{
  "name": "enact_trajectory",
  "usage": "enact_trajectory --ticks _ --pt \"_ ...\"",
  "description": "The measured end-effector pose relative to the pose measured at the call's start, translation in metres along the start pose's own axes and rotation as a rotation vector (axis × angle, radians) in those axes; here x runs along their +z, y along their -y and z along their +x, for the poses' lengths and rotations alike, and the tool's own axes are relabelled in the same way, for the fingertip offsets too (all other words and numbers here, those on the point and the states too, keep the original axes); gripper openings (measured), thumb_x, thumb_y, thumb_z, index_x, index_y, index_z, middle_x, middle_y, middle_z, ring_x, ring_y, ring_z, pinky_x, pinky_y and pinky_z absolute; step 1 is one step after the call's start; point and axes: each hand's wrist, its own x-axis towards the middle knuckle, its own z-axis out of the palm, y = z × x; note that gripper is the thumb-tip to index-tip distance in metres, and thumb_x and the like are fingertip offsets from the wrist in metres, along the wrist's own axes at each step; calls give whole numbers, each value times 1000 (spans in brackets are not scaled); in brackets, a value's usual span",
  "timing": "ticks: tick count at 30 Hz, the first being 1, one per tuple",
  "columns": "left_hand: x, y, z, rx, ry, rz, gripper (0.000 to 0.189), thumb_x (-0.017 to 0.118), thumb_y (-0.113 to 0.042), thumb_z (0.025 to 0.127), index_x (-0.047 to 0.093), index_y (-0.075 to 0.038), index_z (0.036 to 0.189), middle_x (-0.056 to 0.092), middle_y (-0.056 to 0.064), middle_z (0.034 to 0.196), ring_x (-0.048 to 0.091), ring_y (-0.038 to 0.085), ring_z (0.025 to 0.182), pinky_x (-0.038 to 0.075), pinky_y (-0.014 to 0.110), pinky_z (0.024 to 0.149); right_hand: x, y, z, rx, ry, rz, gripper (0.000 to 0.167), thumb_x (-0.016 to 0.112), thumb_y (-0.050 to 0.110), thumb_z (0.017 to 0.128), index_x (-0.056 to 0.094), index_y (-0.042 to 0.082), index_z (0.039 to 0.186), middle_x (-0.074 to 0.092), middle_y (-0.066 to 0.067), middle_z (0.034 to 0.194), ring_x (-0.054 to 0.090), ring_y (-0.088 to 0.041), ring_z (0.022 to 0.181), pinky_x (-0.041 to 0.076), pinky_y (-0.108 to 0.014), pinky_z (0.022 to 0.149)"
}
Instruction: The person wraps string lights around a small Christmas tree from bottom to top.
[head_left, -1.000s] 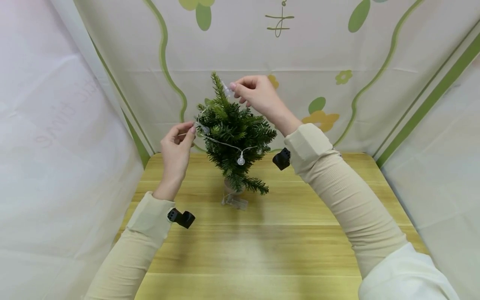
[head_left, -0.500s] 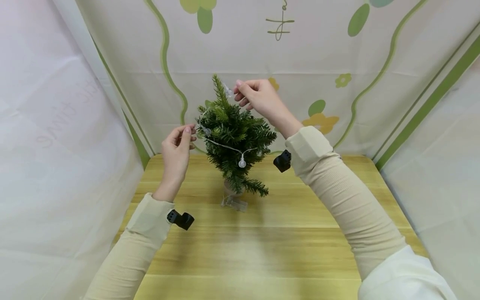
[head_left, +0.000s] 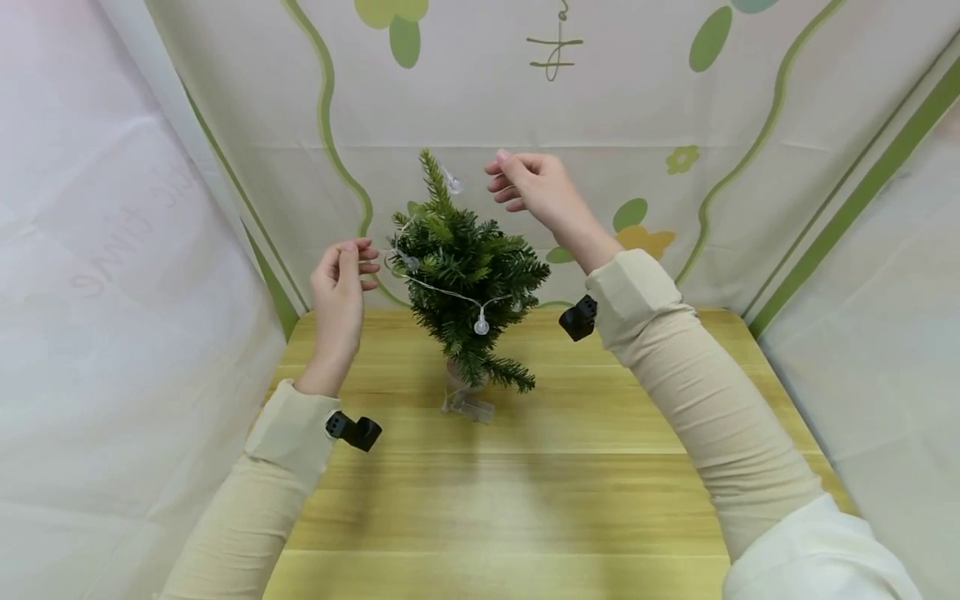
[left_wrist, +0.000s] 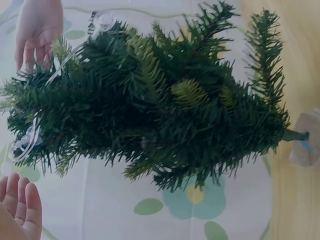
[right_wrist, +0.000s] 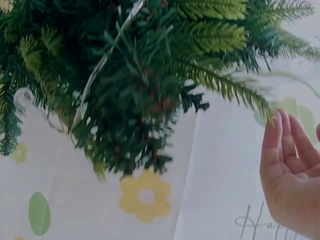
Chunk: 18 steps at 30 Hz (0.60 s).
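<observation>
A small artificial Christmas tree (head_left: 480, 258) stands upright on the table, wound with clear string lights (head_left: 450, 292). One clear bulb (head_left: 453, 182) hangs by the tree's top tip; another bulb (head_left: 482, 323) hangs at the front. My left hand (head_left: 339, 287) is off the tree's left side, fingers loosely bent, holding nothing. To the right of the tip, my right hand (head_left: 538, 187) is raised and holds nothing. In the left wrist view, the left fingers (left_wrist: 22, 197) lie below a loop of the lights (left_wrist: 27, 142). The right wrist view shows the right hand (right_wrist: 292, 170) with extended fingers near a branch tip.
A clear battery box (head_left: 474, 408) lies on the wooden table (head_left: 480, 500) in front of the tree's pale base (head_left: 463, 375). Printed white cloth (head_left: 480, 108) hangs behind, with more cloth at both sides. Each sleeve carries a black wrist camera (head_left: 354, 430).
My right hand has let go of the top bulb and drawn away to the right. My left hand has released the lights and moved slightly left.
</observation>
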Motion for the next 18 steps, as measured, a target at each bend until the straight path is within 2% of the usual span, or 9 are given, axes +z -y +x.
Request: enact_trajectory --ticks 2,5,10,13,16,18 --pt "-1 -2 4 16 -18 -6 21 39 -26 103 59 -22 95 61 -8 91 59 7 82 51 15 68 -5 -1 0 3 -32 19 41 42 33 102 61 4 124 65 -10 110 63 -14 92 53 -31 91" --pt "-2 -5 9 34 -46 3 20 41 -26 103 59 -20 96 61 -8 90 59 7 81 51 18 68 -13 -2 1 14 -94 39 40 42 32 102 59 4 126 63 -2 104 60 -12 94 51 -31 94" --pt "-6 -7 17 25 -70 73 27 42 -25 103 60 -8 113 58 -12 91 56 3 84 51 20 73 -30 -8 0 33 -209 44 39 43 31 102 58 6 128 56 7 97 54 -8 93 48 -26 92" --pt "-8 -5 23 3 -77 133 33 42 -26 102 58 -6 123 57 -14 95 54 0 86 49 18 77 -39 -15 1 41 -270 -49 41 42 33 102 56 8 132 57 3 109 51 -7 99 45 -25 92" --pt "-10 -1 29 -9 -85 205 34 42 -26 102 57 -9 129 60 -6 106 53 1 92 46 18 83 -47 -22 1 54 -318 -173 44 39 35 102 51 13 137 56 -3 127 49 -10 110 43 -26 96" --pt "-11 0 32 -14 -83 255 36 42 -26 102 55 -11 132 60 1 119 53 6 102 45 20 90 -52 -27 1 63 -343 -231 45 38 36 102 48 14 140 52 -5 137 47 -13 119 42 -27 101"
